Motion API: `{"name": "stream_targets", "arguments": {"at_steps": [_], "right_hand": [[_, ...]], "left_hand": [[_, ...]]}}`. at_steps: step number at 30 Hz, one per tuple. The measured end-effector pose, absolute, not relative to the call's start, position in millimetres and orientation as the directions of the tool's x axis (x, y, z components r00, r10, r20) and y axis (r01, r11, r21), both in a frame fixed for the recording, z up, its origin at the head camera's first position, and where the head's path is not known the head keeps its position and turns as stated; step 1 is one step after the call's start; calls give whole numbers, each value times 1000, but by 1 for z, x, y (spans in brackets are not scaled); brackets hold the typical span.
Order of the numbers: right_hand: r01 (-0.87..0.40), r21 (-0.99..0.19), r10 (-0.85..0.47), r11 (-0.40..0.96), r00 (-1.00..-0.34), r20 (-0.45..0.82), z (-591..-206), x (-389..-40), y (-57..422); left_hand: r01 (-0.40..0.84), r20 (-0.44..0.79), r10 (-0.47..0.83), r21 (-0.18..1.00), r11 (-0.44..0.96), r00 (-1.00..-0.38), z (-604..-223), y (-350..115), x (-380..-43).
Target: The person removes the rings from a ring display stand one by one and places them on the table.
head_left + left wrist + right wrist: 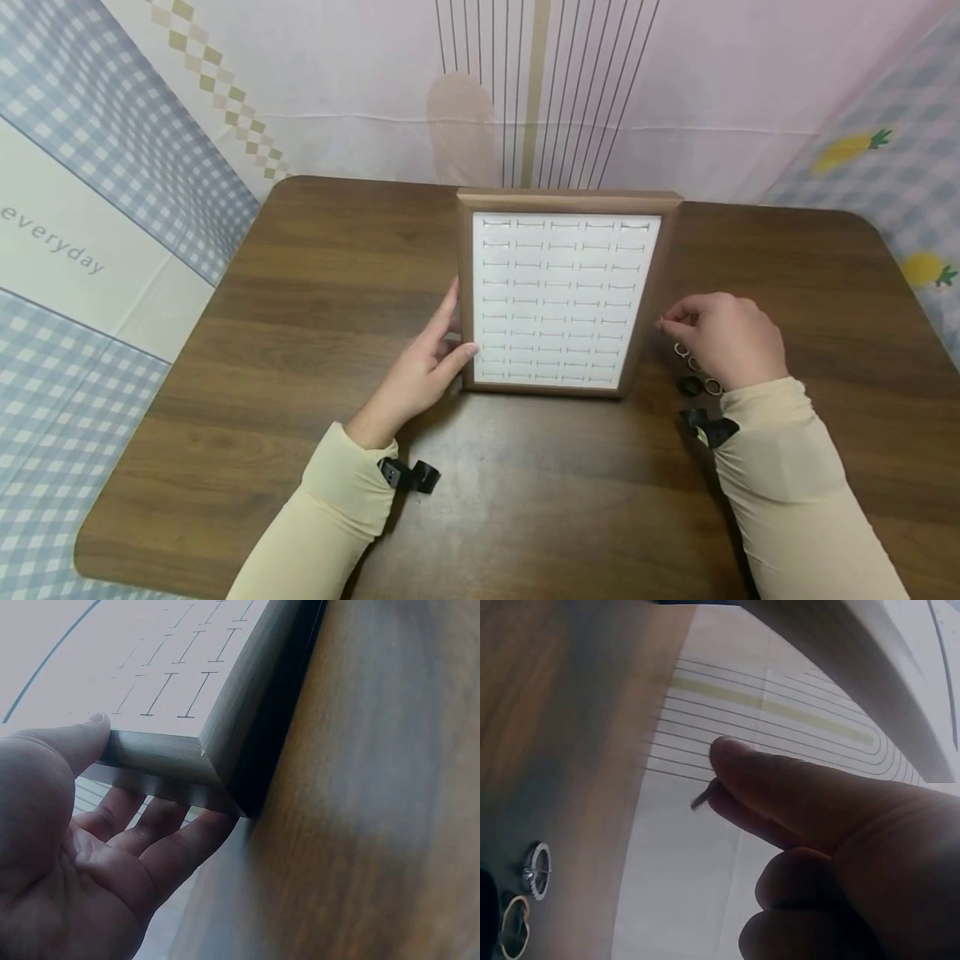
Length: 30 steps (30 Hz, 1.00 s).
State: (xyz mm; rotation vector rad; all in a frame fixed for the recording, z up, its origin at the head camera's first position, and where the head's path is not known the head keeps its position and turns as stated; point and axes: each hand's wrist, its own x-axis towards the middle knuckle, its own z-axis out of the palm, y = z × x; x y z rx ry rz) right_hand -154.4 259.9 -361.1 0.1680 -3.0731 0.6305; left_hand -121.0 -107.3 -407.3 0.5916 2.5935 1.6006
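A ring display board [561, 308] in a wooden frame stands tilted upright on the table, its white pad cut with rows of slits. My left hand [420, 375] grips the frame's left edge, thumb on the front and fingers behind, as the left wrist view also shows. To the right of the frame, my right hand [727, 337] pinches a small ring [702, 798] between thumb and index finger; the fingertips hide most of it. Below that hand lie several loose rings, among them a silver ring [537, 871] and a gold-coloured ring [514, 927].
A dark round object [690, 385] lies among the loose rings beside the right wrist. The brown wooden table [300, 333] has its far edge against a patterned cloth [360, 100]. Checked cloth [45, 433] hangs down on the left side.
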Motion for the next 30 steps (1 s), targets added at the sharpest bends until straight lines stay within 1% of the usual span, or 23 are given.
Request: {"name": "stream_targets", "arguments": {"at_steps": [6, 15, 24, 30], "right_hand": [[-83, -380, -104, 921, -994, -34, -365, -157, 266], [-13, -368, -48, 930, -995, -85, -371, -160, 278], [71, -353, -14, 933, -973, -232, -375, -164, 294], [97, -354, 1, 930, -965, -262, -376, -165, 299]], "left_hand": [[305, 167, 343, 865, 399, -924, -408, -107, -122], [300, 162, 342, 866, 401, -926, -406, -107, -121], [291, 156, 339, 871, 396, -928, -406, -107, -120], [287, 152, 336, 870, 401, -930, -406, -107, -120]]}}
